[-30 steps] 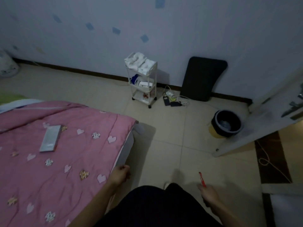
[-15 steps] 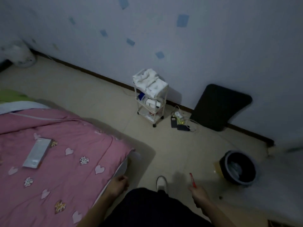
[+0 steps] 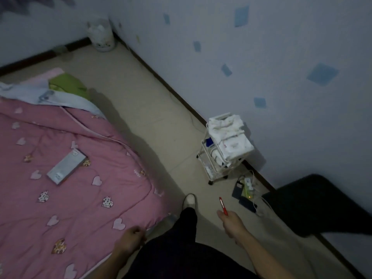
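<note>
My right hand (image 3: 231,223) holds a thin red pen-like stick (image 3: 223,206) that points up and away over the floor. My left hand (image 3: 130,239) hangs at the corner of the bed with its fingers loosely curled against the edge of the pink heart-patterned quilt (image 3: 80,178); whether it grips the fabric is unclear. A flat grey box (image 3: 66,167) lies on the quilt, well left of both hands. My dark trouser leg and one white shoe (image 3: 189,200) stand between the hands.
A small white trolley (image 3: 225,150) piled with white cloth stands by the wall. A power strip with cables and dark devices (image 3: 246,191) lies on the floor beside it. A black padded board (image 3: 322,204) leans at the right. A pale bin (image 3: 100,35) sits in the far corner.
The view has swung left: the black bucket and door have left the frame, and the room corner and bed head now show. Both hands stay low, the right still holding the red stick.
</note>
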`<state>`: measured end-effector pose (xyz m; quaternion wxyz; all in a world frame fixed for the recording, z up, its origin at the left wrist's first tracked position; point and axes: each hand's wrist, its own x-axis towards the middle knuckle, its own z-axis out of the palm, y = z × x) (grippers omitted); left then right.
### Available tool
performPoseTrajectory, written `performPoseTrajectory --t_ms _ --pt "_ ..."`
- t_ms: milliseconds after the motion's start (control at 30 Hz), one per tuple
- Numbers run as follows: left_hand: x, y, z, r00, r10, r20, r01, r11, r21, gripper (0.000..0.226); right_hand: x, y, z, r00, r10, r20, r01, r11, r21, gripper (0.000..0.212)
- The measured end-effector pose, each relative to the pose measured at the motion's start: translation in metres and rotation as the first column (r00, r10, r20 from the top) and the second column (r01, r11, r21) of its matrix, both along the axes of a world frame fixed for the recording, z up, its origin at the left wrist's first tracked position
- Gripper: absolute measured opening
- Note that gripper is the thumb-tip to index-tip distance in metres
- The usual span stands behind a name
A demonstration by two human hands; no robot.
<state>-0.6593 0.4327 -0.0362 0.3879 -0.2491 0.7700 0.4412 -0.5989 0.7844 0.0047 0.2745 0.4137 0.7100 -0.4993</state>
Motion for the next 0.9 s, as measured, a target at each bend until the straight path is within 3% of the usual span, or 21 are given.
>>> performPoseTrajectory --t_ms 200,367,433,500,567,700,800,900 --pt "-0.115 0.067 0.012 0.998 0.069 -0.004 -0.069 0.996 0.052 0.019 -0.104 0.057 -0.004 0.995 0.018 0.094 -0.023 0.998 0.056 0.043" --pt "-0.226 0.11 0.03 0.994 0.066 -0.086 -0.06 0.996 0.072 0.028 -0.182 0.097 0.0 0.992 0.01 0.126 -0.021 0.996 0.087 0.055" --pt "-0.262 0.123 0.036 0.988 0.085 -0.126 -0.074 0.994 0.084 0.026 -0.211 0.11 0.001 0.994 0.029 0.11 -0.036 0.997 0.066 0.051" --pt "-0.294 0.133 0.038 0.982 0.124 -0.142 -0.109 0.988 0.109 0.021 -0.242 0.121 -0.001 0.999 0.022 0.045 -0.023 1.0 0.021 0.032" --pt "-0.324 0.139 0.038 0.976 0.157 -0.152 -0.139 0.982 0.127 0.019 -0.275 0.131 -0.009 0.999 0.039 0.001 -0.039 0.998 0.043 0.032" --pt "-0.374 0.138 0.027 0.967 0.212 -0.145 -0.195 0.973 0.12 0.022 -0.348 0.136 -0.011 0.976 0.187 0.108 -0.196 0.978 0.078 0.02" --pt "-0.411 0.129 0.019 0.955 0.271 -0.118 -0.261 0.96 0.097 0.023 -0.423 0.135 -0.017 0.959 0.255 0.125 -0.269 0.956 0.113 0.038" --pt "-0.449 0.118 0.017 0.939 0.34 -0.059 -0.337 0.94 0.05 0.021 -0.506 0.133 -0.014 0.934 0.337 0.119 -0.348 0.933 0.089 0.032"
